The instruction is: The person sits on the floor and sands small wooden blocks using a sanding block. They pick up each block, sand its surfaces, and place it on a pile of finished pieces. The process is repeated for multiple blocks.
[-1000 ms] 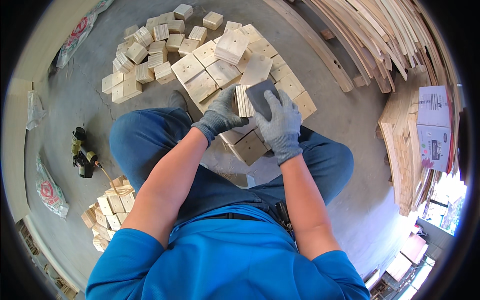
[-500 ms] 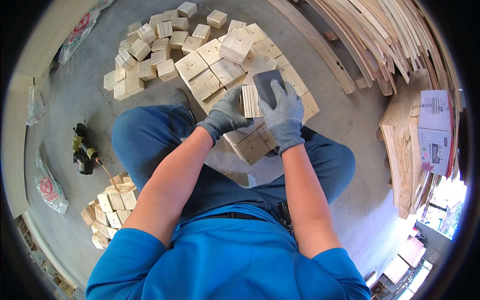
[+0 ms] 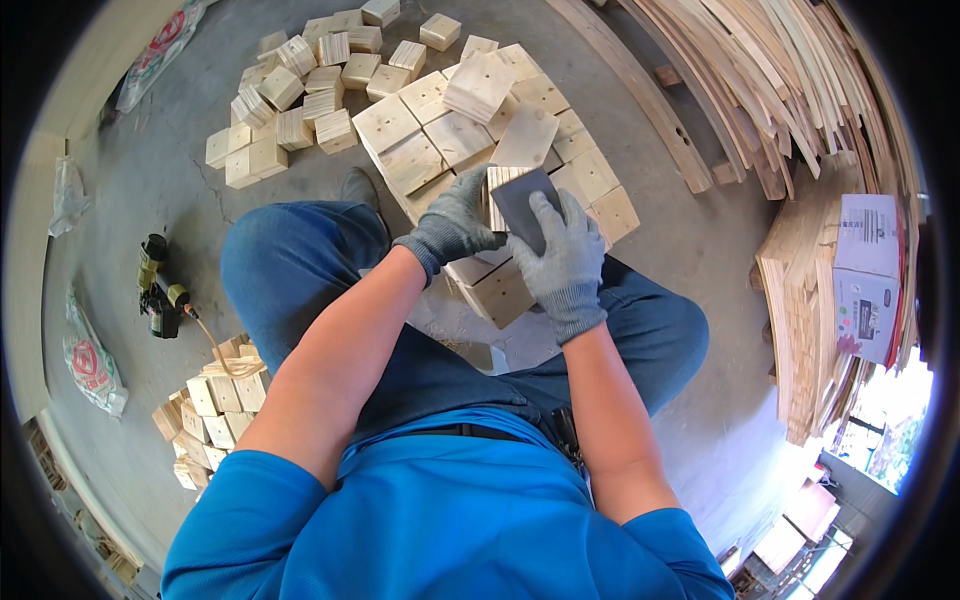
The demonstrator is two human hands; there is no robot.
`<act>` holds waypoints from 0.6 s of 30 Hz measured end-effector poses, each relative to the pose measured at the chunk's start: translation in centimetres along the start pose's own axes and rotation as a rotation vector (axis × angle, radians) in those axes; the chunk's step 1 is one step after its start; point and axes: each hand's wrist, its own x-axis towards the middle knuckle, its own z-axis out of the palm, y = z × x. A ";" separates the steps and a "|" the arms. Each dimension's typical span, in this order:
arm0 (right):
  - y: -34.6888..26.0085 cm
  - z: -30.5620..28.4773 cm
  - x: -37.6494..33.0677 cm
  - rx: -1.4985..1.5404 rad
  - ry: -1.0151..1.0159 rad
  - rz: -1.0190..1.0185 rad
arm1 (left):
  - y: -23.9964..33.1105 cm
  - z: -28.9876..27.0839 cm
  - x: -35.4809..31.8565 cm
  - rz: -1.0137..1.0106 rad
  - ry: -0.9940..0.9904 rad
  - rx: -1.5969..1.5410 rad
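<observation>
My left hand point(image 3: 456, 222), in a grey knit glove, grips the left side of a small wooden block point(image 3: 494, 200) whose striped, layered edge faces me. My gloved right hand point(image 3: 562, 250) is closed on a flat dark grey sanding block point(image 3: 522, 208), which lies against the wooden block and covers much of it. Under both hands, between my bent knees, stands a stack of squared wooden blocks point(image 3: 412, 163) set close together in rows. Two loose blocks rest on top of it: a thick one point(image 3: 480, 84) and a tilted one point(image 3: 527, 134) just beyond my hands.
Loose blocks point(image 3: 282, 88) lie heaped at far left. A nail gun point(image 3: 160, 290) with a hose sits left of my knee, near another block pile point(image 3: 225, 405). Long boards point(image 3: 770, 80) line the right, with a carton point(image 3: 866, 265) on stacked timber. Plastic sacks point(image 3: 92, 365) lie leftmost.
The sanding block has shifted left and toward me across the wooden block, now covering more of its face. My right hand moved with it; my left hand has stayed nearly still.
</observation>
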 end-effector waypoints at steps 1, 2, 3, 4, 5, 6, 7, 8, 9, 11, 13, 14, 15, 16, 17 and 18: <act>0.0 0.3 1.4 0.007 0.002 0.010 | 0.2 -0.1 0.0 -0.009 0.004 0.012; 0.0 0.5 2.7 0.013 0.003 0.021 | -0.2 0.0 0.1 0.007 0.003 -0.002; 0.3 1.1 3.9 -0.029 0.064 0.007 | -0.5 0.2 0.2 0.023 0.002 -0.016; 0.1 1.5 5.1 -0.027 0.062 0.018 | -1.1 0.2 0.2 0.033 0.003 -0.029; -0.1 1.5 6.3 -0.032 0.064 0.034 | -1.1 0.3 0.3 0.023 -0.006 -0.016; -0.2 1.5 7.2 -0.037 0.066 0.050 | -1.2 0.5 0.3 0.021 -0.001 -0.036; -0.1 1.8 7.9 -0.016 0.060 0.054 | -1.3 0.5 0.2 0.018 0.009 -0.056; -0.1 1.9 7.9 -0.015 0.060 0.051 | -1.4 0.5 0.1 0.015 0.018 -0.077; 0.0 1.9 7.9 -0.014 0.060 0.048 | -1.4 0.6 0.2 0.027 0.018 -0.076; -0.3 1.7 7.5 -0.013 0.044 0.053 | -1.0 0.5 0.0 0.040 0.027 -0.077; -0.3 0.9 5.7 -0.023 0.023 0.089 | 0.2 0.5 -0.1 -0.013 0.014 -0.057; -0.3 0.7 4.5 -0.021 0.014 0.069 | 0.5 0.4 -0.3 -0.041 0.008 -0.049; -0.3 0.6 3.2 -0.019 0.005 0.049 | -0.2 0.6 -0.3 0.031 0.056 0.006; -0.2 0.3 1.9 -0.021 -0.003 0.029 | -0.2 0.5 -0.3 0.040 0.058 0.011; -0.4 0.1 0.5 -0.020 0.003 -0.001 | -0.3 0.4 -0.4 0.048 0.060 0.019; -0.5 -0.1 -0.8 -0.016 -0.006 -0.013 | -0.3 0.3 -0.4 0.055 0.063 0.026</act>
